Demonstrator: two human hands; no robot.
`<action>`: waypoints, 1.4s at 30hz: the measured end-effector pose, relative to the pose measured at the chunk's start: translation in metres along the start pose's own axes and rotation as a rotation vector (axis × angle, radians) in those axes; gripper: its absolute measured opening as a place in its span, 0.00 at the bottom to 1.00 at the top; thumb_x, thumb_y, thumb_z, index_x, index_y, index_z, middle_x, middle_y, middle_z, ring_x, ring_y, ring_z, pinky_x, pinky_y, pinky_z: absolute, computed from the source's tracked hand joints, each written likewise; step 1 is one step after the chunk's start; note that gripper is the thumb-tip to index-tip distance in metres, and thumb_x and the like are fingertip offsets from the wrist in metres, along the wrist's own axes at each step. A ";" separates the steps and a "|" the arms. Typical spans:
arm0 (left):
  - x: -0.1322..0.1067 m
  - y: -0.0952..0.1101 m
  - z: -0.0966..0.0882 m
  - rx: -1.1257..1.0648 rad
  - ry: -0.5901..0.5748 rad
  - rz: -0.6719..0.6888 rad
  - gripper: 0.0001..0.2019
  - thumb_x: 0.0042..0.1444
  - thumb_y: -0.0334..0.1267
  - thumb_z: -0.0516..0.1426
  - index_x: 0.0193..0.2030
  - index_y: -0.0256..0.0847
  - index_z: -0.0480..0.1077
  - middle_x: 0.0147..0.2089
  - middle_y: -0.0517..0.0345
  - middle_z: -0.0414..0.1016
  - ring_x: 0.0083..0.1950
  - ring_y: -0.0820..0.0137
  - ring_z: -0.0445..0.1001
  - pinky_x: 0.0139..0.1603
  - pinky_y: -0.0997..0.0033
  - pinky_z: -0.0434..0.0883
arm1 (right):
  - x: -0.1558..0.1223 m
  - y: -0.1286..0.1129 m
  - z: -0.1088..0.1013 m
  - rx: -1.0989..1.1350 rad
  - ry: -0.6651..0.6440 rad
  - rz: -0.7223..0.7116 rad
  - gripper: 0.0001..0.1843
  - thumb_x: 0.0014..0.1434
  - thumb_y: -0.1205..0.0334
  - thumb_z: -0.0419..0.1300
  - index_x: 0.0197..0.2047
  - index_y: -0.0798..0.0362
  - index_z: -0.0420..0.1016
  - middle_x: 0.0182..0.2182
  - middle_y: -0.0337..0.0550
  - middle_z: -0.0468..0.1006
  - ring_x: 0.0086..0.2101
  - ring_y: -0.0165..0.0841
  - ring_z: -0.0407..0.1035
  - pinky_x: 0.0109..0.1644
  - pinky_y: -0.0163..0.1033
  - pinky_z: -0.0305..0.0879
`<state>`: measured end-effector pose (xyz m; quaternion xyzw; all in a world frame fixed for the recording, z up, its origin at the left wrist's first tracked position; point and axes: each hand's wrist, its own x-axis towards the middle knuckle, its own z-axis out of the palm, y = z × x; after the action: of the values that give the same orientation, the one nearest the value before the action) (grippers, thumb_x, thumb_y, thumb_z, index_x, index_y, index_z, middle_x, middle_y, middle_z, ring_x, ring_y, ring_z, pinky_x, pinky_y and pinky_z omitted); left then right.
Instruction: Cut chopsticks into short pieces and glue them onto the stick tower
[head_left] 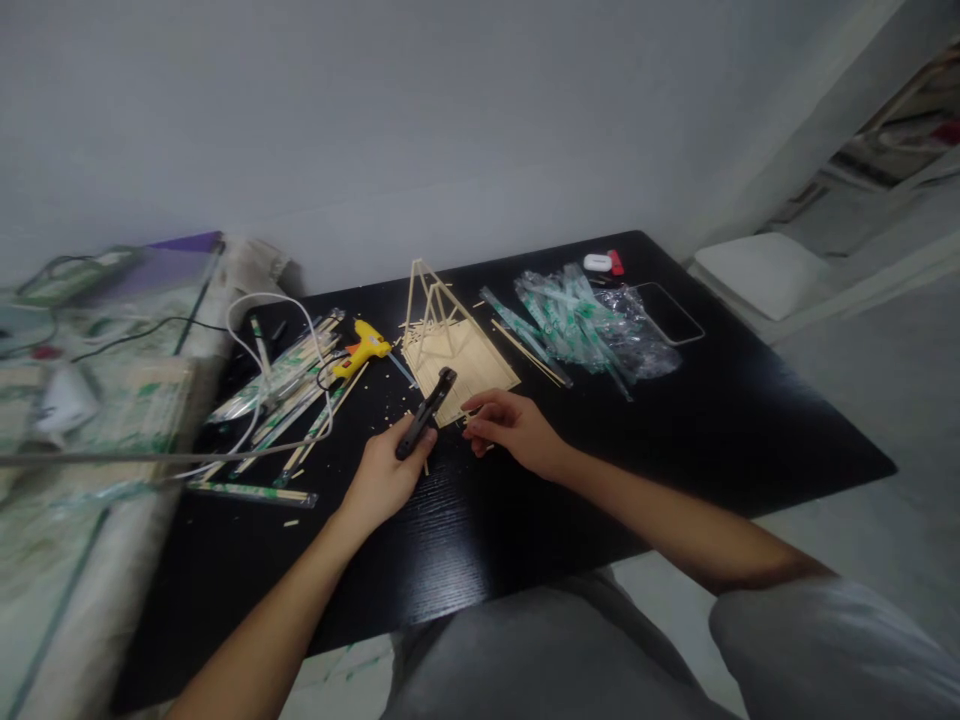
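Observation:
My left hand [388,470] is closed around a slim black tool that looks like a utility knife [426,414]; its upper end points up and away from me. My right hand [514,430] is just to the right of it, fingers curled and thumb near the index finger. Whatever is between those fingertips is too small to make out. Just beyond both hands lies a thin wooden board [472,365]. On its far part stands a frame of glued sticks [435,310], shaped in pointed triangles. Short stick offcuts are scattered by the board.
A yellow glue gun [363,350] lies left of the board, beside wrapped chopsticks [281,385] and a looping white cable [311,330]. To the right are loose sticks [529,352], empty plastic wrappers [574,315], a phone [667,312] and a white case [598,262].

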<state>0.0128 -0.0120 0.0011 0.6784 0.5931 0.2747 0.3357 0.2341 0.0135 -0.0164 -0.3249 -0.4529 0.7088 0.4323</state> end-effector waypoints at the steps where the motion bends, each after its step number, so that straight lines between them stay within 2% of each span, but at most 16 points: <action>1: -0.001 0.001 0.001 -0.034 -0.001 -0.010 0.15 0.63 0.51 0.55 0.34 0.40 0.70 0.27 0.64 0.68 0.30 0.70 0.67 0.33 0.72 0.64 | 0.000 0.000 0.000 0.001 -0.004 0.004 0.19 0.52 0.55 0.74 0.45 0.51 0.78 0.29 0.37 0.82 0.26 0.29 0.75 0.32 0.36 0.75; 4: -0.003 0.003 0.003 -0.112 -0.025 -0.026 0.16 0.63 0.52 0.55 0.37 0.40 0.72 0.28 0.63 0.70 0.30 0.69 0.68 0.34 0.72 0.65 | 0.000 0.001 0.000 -0.004 -0.017 0.020 0.20 0.53 0.55 0.73 0.48 0.51 0.77 0.29 0.38 0.82 0.27 0.29 0.76 0.33 0.36 0.75; 7: -0.003 0.003 0.003 -0.087 -0.035 -0.011 0.16 0.63 0.52 0.55 0.37 0.40 0.72 0.29 0.62 0.72 0.32 0.69 0.69 0.36 0.72 0.66 | 0.000 0.001 -0.001 -0.034 -0.016 0.031 0.20 0.55 0.54 0.72 0.48 0.52 0.77 0.29 0.38 0.82 0.27 0.29 0.75 0.33 0.37 0.75; 10: -0.001 0.001 -0.002 0.038 0.004 -0.010 0.15 0.63 0.51 0.55 0.36 0.41 0.71 0.29 0.62 0.73 0.32 0.69 0.70 0.35 0.72 0.65 | 0.002 0.000 -0.005 -0.094 0.025 0.007 0.19 0.54 0.53 0.71 0.46 0.52 0.77 0.29 0.38 0.82 0.27 0.30 0.75 0.34 0.37 0.75; 14: 0.004 0.003 -0.010 0.289 0.056 -0.084 0.13 0.62 0.48 0.55 0.33 0.42 0.69 0.26 0.61 0.72 0.29 0.67 0.71 0.33 0.71 0.62 | 0.006 -0.001 -0.014 -0.287 0.142 -0.085 0.16 0.56 0.55 0.69 0.45 0.51 0.76 0.30 0.39 0.82 0.29 0.32 0.76 0.36 0.38 0.73; 18: 0.009 0.003 -0.014 0.439 0.010 -0.154 0.12 0.62 0.48 0.56 0.35 0.42 0.71 0.32 0.53 0.79 0.34 0.61 0.77 0.35 0.69 0.63 | 0.009 0.002 -0.022 -0.514 0.220 -0.173 0.12 0.58 0.56 0.67 0.44 0.50 0.77 0.34 0.40 0.83 0.35 0.35 0.78 0.39 0.39 0.72; 21: 0.011 0.000 -0.013 0.492 -0.042 -0.172 0.13 0.62 0.49 0.57 0.38 0.41 0.73 0.37 0.49 0.81 0.38 0.58 0.79 0.38 0.67 0.65 | 0.010 0.004 -0.023 -0.587 0.225 -0.210 0.12 0.60 0.56 0.65 0.46 0.49 0.77 0.36 0.42 0.84 0.39 0.38 0.79 0.44 0.41 0.72; 24: 0.012 0.000 -0.012 0.516 -0.080 -0.193 0.13 0.61 0.48 0.59 0.39 0.40 0.74 0.37 0.49 0.82 0.39 0.58 0.80 0.39 0.66 0.66 | 0.011 0.004 -0.022 -0.498 0.202 -0.151 0.14 0.60 0.53 0.65 0.46 0.50 0.76 0.38 0.44 0.85 0.39 0.38 0.79 0.40 0.40 0.72; 27: 0.013 0.002 -0.013 0.525 -0.117 -0.226 0.11 0.62 0.46 0.59 0.40 0.39 0.75 0.38 0.48 0.82 0.39 0.58 0.80 0.40 0.67 0.67 | 0.013 0.002 -0.022 -0.309 0.177 -0.044 0.16 0.57 0.50 0.67 0.42 0.51 0.73 0.38 0.46 0.85 0.35 0.36 0.78 0.33 0.37 0.71; 29: 0.014 0.004 -0.015 0.527 -0.137 -0.245 0.11 0.62 0.45 0.58 0.41 0.39 0.76 0.38 0.47 0.82 0.39 0.59 0.80 0.39 0.67 0.67 | 0.014 -0.001 -0.023 -0.208 0.167 -0.004 0.17 0.54 0.50 0.69 0.39 0.52 0.73 0.38 0.47 0.85 0.34 0.34 0.77 0.32 0.36 0.70; 36: 0.014 0.004 -0.017 0.551 -0.175 -0.247 0.10 0.62 0.40 0.56 0.42 0.38 0.77 0.38 0.46 0.83 0.40 0.59 0.80 0.39 0.68 0.66 | 0.012 -0.002 -0.020 -0.123 0.142 0.025 0.19 0.50 0.49 0.73 0.36 0.54 0.75 0.29 0.39 0.80 0.33 0.33 0.77 0.36 0.36 0.74; 42: 0.014 -0.003 -0.016 0.491 -0.136 -0.194 0.09 0.60 0.39 0.56 0.36 0.38 0.75 0.30 0.51 0.79 0.31 0.64 0.76 0.33 0.69 0.64 | 0.010 0.002 -0.015 -0.047 0.108 0.055 0.22 0.50 0.48 0.74 0.38 0.54 0.75 0.30 0.38 0.79 0.35 0.35 0.79 0.42 0.42 0.79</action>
<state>0.0004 0.0038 0.0086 0.6963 0.6802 0.0429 0.2251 0.2427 0.0276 -0.0244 -0.3851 -0.4362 0.6912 0.4286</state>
